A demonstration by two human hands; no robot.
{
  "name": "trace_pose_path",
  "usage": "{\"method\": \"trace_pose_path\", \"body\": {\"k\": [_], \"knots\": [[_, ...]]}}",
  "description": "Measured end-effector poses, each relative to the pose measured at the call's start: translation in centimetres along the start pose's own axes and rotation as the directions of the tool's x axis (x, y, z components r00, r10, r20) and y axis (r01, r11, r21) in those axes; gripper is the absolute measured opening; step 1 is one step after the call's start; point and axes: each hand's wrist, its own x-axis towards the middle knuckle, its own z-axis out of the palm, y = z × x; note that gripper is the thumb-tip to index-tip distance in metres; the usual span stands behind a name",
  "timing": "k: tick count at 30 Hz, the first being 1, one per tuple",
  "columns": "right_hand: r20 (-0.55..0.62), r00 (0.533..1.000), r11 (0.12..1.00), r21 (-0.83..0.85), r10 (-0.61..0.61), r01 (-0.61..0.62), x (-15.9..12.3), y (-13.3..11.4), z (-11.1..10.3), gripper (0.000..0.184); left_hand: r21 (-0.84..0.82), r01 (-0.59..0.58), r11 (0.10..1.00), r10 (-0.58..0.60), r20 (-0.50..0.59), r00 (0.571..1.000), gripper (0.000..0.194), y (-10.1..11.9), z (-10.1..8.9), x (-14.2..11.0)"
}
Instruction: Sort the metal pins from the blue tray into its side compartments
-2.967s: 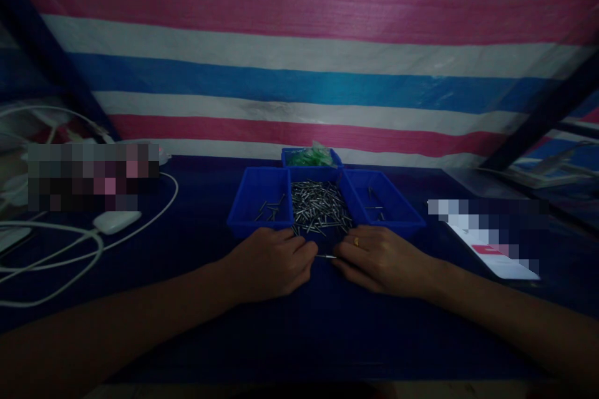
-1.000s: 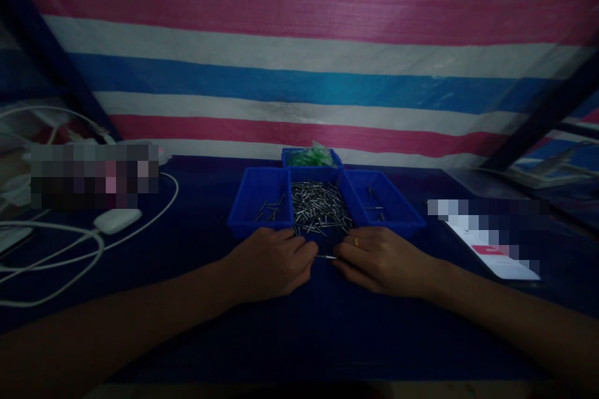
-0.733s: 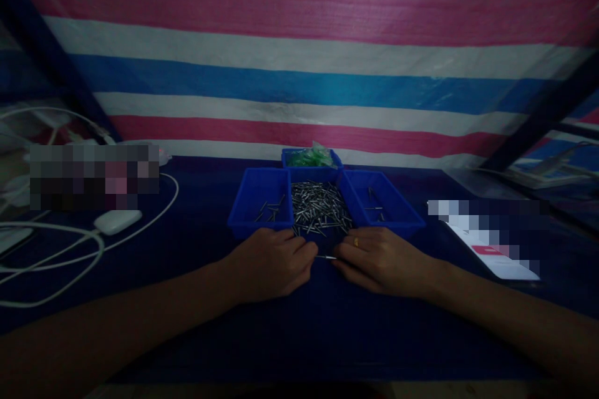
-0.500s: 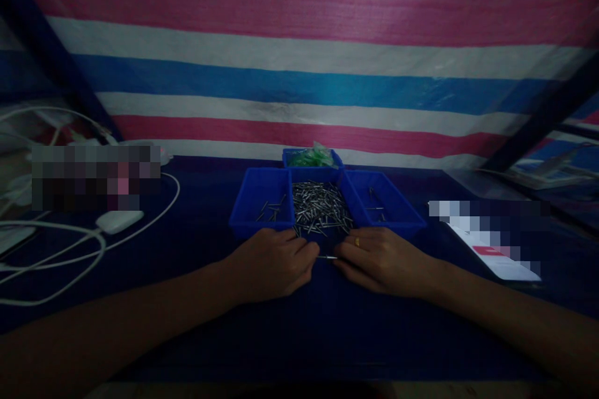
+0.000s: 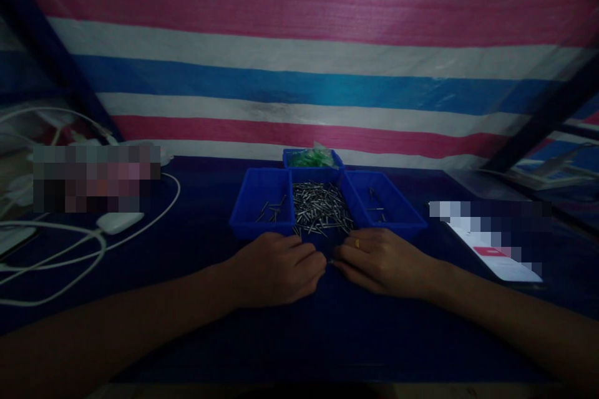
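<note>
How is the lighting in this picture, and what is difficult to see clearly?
Head view, throughout: dim overall, the tabletop almost black; faint sheen on the striped sheet; the lit screen at right is brightest, partly pixelated; the metal piece between left hand and right hand shows only a faint glint.

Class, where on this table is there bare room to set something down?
Widest: the tabletop between the two forearms and its near edge. Smaller patches: between the white cables and left blue bin, and between the right blue bin and lit screen. Crowded: the middle, where left hand and right hand nearly meet before the piled metal pins.
</note>
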Motion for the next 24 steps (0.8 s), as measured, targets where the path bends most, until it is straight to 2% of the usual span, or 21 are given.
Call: {"method": "trace_pose_path", "body": {"k": [18, 24], "knots": [[-0.01, 0.998, 0.998, -0.018, -0.064, 0.064, -0.05, -0.17, 0.14, 0.025, 0.011, -0.071, 0.997, 0.071, 0.001, 0.997, 0.012, -0.21, -0.08, -0.16], [-0.021, 0.994, 0.995, -0.01, -0.104, 0.103, 0.2, -0.42, -0.07, 0.025, -0.019, -0.17, 0.985, 0.17, 0.025, 0.985, 0.015, -0.18, -0.29, -0.05]]}}
